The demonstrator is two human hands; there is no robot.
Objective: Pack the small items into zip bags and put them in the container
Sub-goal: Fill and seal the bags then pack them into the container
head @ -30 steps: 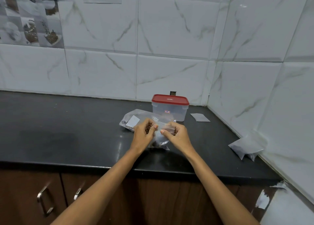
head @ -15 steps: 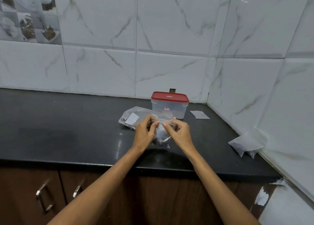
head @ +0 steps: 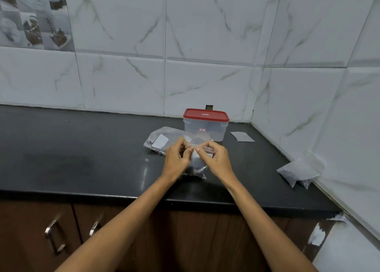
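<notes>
A small clear zip bag (head: 197, 164) with dark small items in its bottom hangs just above the black counter (head: 82, 158). My left hand (head: 177, 158) and my right hand (head: 216, 158) pinch its top edge, fingertips almost touching in the middle. Behind the hands lies a larger clear packet (head: 159, 141) of dark items with a white label. The clear container (head: 205, 126) with a red lid stands closed at the back, near the corner.
An empty flat zip bag (head: 242, 136) lies right of the container. Filled bags (head: 298, 171) lean against the right wall. Tiled walls close off the back and right. Cabinet doors with metal handles (head: 54, 237) sit below the counter's front edge.
My two hands have slid closer together along the bag's top edge. The bag has bunched up between them. The view shifted slightly downward.
</notes>
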